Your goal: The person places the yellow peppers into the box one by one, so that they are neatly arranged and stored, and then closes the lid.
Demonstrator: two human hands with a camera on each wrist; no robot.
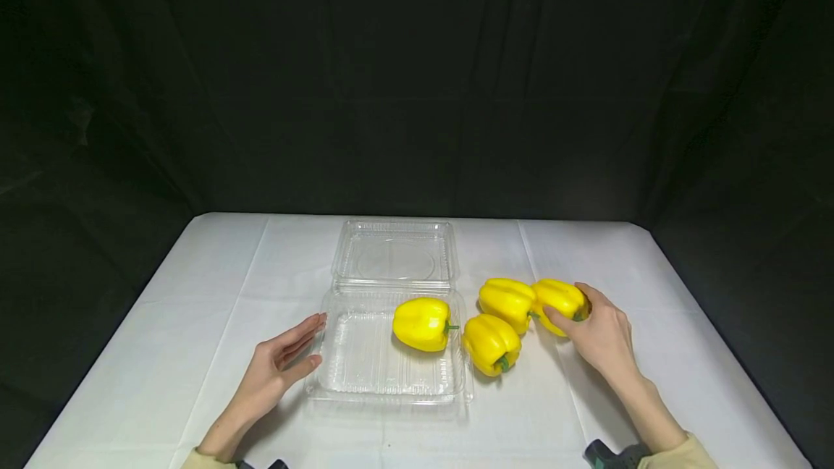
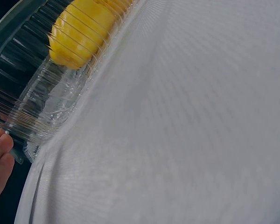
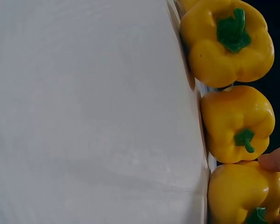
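Note:
A clear plastic clamshell container (image 1: 352, 357) lies open, its lid (image 1: 394, 255) folded away to the back. One yellow bell pepper (image 1: 419, 324) sits in the right part of its base, on its side with the green stem to the right. My left hand (image 1: 270, 371) is at the container's left edge, fingers extended, fingertips (image 2: 1, 147) at the rim. At the far right of the pepper group, my right hand (image 1: 602, 331) holds a yellow bell pepper (image 1: 555, 301) between thumb and fingers. In the right wrist view the thumb (image 3: 275, 160) rests on that pepper (image 3: 240, 189).
Two more yellow bell peppers, a back one (image 1: 507, 302) and a front one (image 1: 490, 342), lie between the container and my right hand. The front one is close against the container's right rim. A white cloth (image 1: 274, 259) covers the table, with dark curtains (image 1: 417, 93) behind it.

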